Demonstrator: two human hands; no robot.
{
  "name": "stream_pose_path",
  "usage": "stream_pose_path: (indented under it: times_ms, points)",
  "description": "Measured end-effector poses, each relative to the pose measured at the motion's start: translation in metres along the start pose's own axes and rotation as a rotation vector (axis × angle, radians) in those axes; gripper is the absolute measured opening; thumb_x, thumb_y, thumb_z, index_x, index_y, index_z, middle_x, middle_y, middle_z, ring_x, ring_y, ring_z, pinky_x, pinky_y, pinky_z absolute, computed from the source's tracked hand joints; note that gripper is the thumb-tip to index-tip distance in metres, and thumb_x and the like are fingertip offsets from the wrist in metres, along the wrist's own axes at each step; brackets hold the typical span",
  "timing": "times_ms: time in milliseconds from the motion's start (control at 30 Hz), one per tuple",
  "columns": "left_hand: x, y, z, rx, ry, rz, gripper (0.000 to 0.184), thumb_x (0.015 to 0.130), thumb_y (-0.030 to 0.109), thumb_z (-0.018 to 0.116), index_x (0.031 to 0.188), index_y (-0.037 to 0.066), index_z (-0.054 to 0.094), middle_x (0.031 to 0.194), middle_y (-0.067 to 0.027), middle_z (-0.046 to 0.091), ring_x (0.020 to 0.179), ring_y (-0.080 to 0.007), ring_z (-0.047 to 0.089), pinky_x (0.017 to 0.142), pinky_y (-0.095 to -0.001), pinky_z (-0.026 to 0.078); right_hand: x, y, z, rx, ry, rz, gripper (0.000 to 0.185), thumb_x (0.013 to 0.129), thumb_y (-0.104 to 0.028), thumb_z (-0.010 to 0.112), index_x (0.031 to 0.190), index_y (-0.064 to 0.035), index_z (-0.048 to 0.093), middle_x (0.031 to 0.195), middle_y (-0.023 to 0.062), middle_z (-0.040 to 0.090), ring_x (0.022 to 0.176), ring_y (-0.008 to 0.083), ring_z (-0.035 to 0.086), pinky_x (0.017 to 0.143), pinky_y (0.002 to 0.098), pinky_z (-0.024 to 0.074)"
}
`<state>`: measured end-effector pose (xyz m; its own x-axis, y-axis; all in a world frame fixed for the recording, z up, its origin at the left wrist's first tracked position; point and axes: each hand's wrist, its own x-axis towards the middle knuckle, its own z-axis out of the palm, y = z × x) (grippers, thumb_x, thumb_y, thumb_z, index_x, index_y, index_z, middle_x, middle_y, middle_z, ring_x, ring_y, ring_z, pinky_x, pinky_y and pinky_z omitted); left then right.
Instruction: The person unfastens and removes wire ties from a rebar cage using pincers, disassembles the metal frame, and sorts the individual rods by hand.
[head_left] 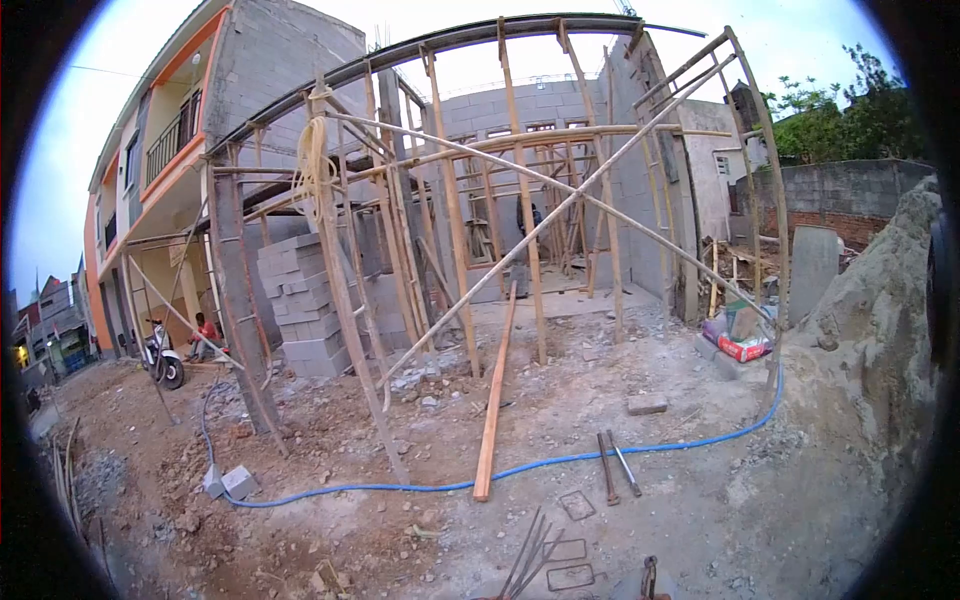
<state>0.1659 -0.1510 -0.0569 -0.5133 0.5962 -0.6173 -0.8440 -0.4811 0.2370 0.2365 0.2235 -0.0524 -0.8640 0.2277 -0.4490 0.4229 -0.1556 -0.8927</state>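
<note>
Neither of my hands shows clearly in the head view. At the bottom edge, a rusty metal tool [649, 577] is cut off by the frame, and I cannot make out whether anything holds it. Left of it lie several thin steel rods [527, 555] and bent rectangular wire stirrups [570, 577]. Farther up the ground are two bar-like tools side by side, one brown [608, 468] and one with a silver shaft [625, 465]. A long wooden plank [494, 410] points away from me, its near end by the blue hose [370, 487].
Bamboo scaffolding [575, 190] with crossed poles spans the unfinished block building. Stacked grey blocks [300, 300] stand at left, near a parked motorbike [163, 355] and a seated person in red [205, 335]. A sand pile [870, 320] rises at right, beside a red-and-white bag [745, 347].
</note>
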Motion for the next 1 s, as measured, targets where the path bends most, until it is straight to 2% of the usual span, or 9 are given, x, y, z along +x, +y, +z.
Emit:
stream_pose_path:
  times_ms: [267,400,467,533,600,767,867,933,1000]
  points:
    - [0.021,0.059,-0.017,-0.443,0.114,-0.080,0.021,0.104,0.009,0.043,0.115,-0.005,0.054,0.070,-0.0055,0.050,0.044,-0.0091,0.037,0.039,-0.0221,0.035,0.135,-0.041,0.032,-0.114,-0.150,0.052,0.027,0.102,-0.021,0.054,0.095,0.0026,0.065,0.079,0.0183,0.070,0.057,0.0240,0.064,0.051,0.0374,0.0522]
    - [0.008,0.070,-0.007,-0.840,-0.398,-0.342,0.012,0.093,0.008,0.050,0.097,-0.002,0.054,0.081,-0.0103,0.053,0.063,-0.0185,0.053,0.060,-0.0301,0.048,0.129,-0.114,0.016,-0.390,-0.140,-0.039,0.028,0.098,-0.019,0.056,0.087,0.0048,0.064,0.064,0.0159,0.065,0.044,0.0212,0.056,0.038,0.0356,0.0419]
    - [-0.017,0.076,0.036,-0.954,-0.123,-0.122,0.009,0.093,-0.007,0.037,0.096,-0.001,0.043,0.076,-0.0046,0.040,0.057,-0.0150,0.040,0.055,-0.0287,0.044,0.190,-0.081,-0.014,-0.566,-0.076,0.094,0.028,0.097,-0.017,0.057,0.079,0.0036,0.065,0.065,0.0143,0.066,0.040,0.0188,0.052,0.038,0.0334,0.0383]
    - [0.008,0.081,0.001,-1.074,-0.152,-0.108,0.012,0.094,-0.007,0.033,0.099,-0.004,0.044,0.079,-0.0068,0.044,0.060,-0.0151,0.044,0.056,-0.0299,0.045,0.406,0.092,-0.104,-1.106,-0.475,-0.036,0.030,0.094,-0.021,0.059,0.073,-0.0018,0.068,0.067,0.0124,0.068,0.044,0.0211,0.055,0.041,0.0376,0.0413]
    - [-0.008,0.081,0.023,-0.955,-0.066,-0.117,0.011,0.094,-0.007,0.034,0.100,-0.004,0.042,0.079,-0.0076,0.044,0.061,-0.0158,0.045,0.057,-0.0320,0.047,0.264,0.031,-0.103,0.330,-0.681,1.031,0.015,0.085,-0.015,0.057,0.072,-0.0063,0.058,0.059,0.0090,0.051,0.040,0.0181,0.043,0.034,0.0299,0.0317]
    - [0.006,0.094,-0.012,-1.220,-0.170,-0.205,0.010,0.101,0.000,0.034,0.105,-0.004,0.041,0.083,-0.0087,0.045,0.063,-0.0159,0.047,0.059,-0.0315,0.049,0.222,0.041,-0.093,-0.516,-0.287,0.510,0.018,0.086,-0.017,0.057,0.071,-0.0072,0.060,0.060,0.0090,0.053,0.042,0.0195,0.045,0.037,0.0327,0.0337]
    - [-0.006,0.088,-0.008,-1.177,-0.246,-0.206,0.011,0.101,0.001,0.033,0.106,-0.004,0.041,0.084,-0.0081,0.044,0.062,-0.0160,0.045,0.059,-0.0310,0.048,0.232,0.040,-0.097,-0.614,-0.311,0.511,0.019,0.086,-0.019,0.057,0.071,-0.0078,0.061,0.060,0.0091,0.054,0.044,0.0202,0.047,0.039,0.0344,0.0350]
    - [-0.022,0.085,-0.002,0.263,0.229,0.315,0.011,0.103,0.006,0.038,0.107,-0.003,0.042,0.087,-0.0098,0.048,0.064,-0.0159,0.046,0.057,-0.0310,0.046,0.241,0.040,-0.099,-0.645,-0.331,0.511,0.020,0.087,-0.020,0.057,0.071,-0.0082,0.062,0.060,0.0091,0.055,0.044,0.0208,0.048,0.040,0.0355,0.0358]
    - [-0.033,0.079,0.008,-0.202,0.291,0.459,0.020,0.102,0.013,0.049,0.103,-0.007,0.051,0.090,-0.0125,0.054,0.069,-0.0156,0.051,0.057,-0.0289,0.044,0.253,0.039,-0.100,-0.679,-0.340,0.520,0.021,0.087,-0.021,0.057,0.070,-0.0086,0.062,0.060,0.0091,0.056,0.045,0.0213,0.049,0.041,0.0366,0.0366]
